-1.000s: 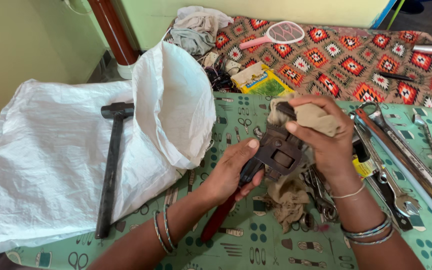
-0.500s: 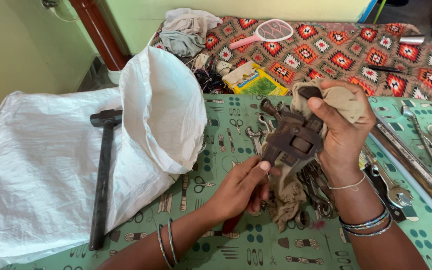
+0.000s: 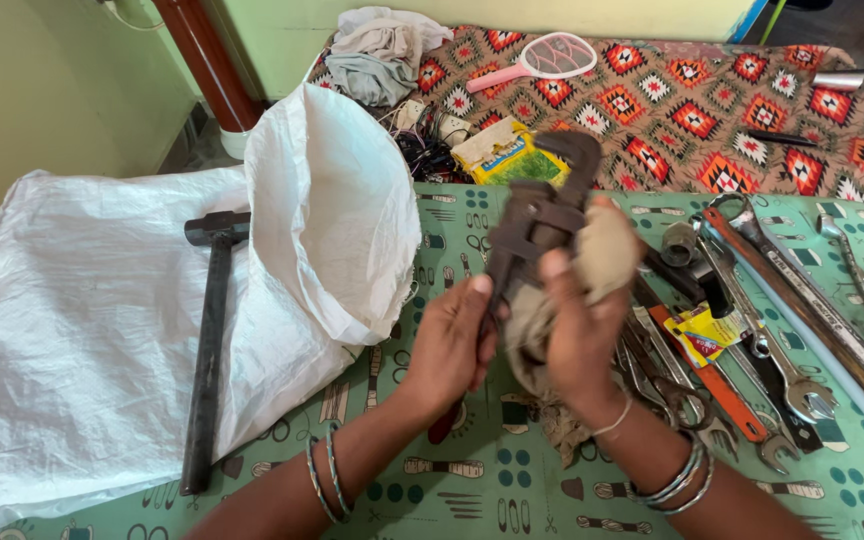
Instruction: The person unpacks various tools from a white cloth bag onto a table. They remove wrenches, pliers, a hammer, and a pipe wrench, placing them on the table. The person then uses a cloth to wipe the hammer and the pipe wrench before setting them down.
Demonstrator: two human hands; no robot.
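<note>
A rusty brown pipe wrench [image 3: 537, 215] with a red handle stands almost upright over the green patterned table cover [image 3: 472, 480], jaw end up. My left hand [image 3: 452, 345] grips its handle just below the head. My right hand [image 3: 577, 330] presses a beige cloth [image 3: 602, 262] against the right side of the wrench's shaft, and the cloth's loose end hangs down beneath both hands.
A white woven sack [image 3: 152, 290] lies open at left with a dark hammer [image 3: 207, 330] on it. Several spanners and pliers [image 3: 752, 330] crowd the right side. Behind lie a patterned blanket [image 3: 712, 110], a pink racket-shaped swatter [image 3: 547, 58], a yellow packet [image 3: 507, 150] and crumpled clothes [image 3: 377, 50].
The wrench has swung from lying tilted to nearly upright. My right hand slid with the cloth from the jaw end down onto the shaft. My left hand kept its hold on the handle.
</note>
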